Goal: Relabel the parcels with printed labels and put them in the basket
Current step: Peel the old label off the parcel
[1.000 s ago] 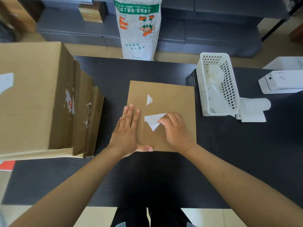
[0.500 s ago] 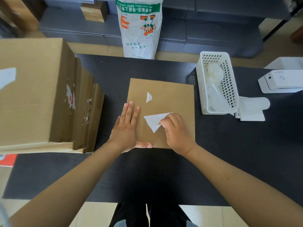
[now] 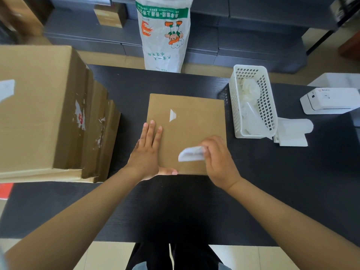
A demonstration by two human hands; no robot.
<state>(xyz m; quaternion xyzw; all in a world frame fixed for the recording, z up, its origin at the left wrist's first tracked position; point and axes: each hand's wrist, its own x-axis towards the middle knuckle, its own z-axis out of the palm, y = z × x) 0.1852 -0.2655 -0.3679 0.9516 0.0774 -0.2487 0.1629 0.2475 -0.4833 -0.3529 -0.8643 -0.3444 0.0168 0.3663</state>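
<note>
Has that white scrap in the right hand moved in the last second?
Yes. The white scrap has come toward the flat parcel's near right edge, pinched in the right hand.

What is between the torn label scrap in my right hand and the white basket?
Nothing visible. The right hand pinches the label scrap over the flat parcel; only bare cardboard and a strip of black table lie before the white basket.

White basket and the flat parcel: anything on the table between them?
Nothing. In the head view only a narrow strip of bare black table separates the flat parcel from the white basket.
</note>
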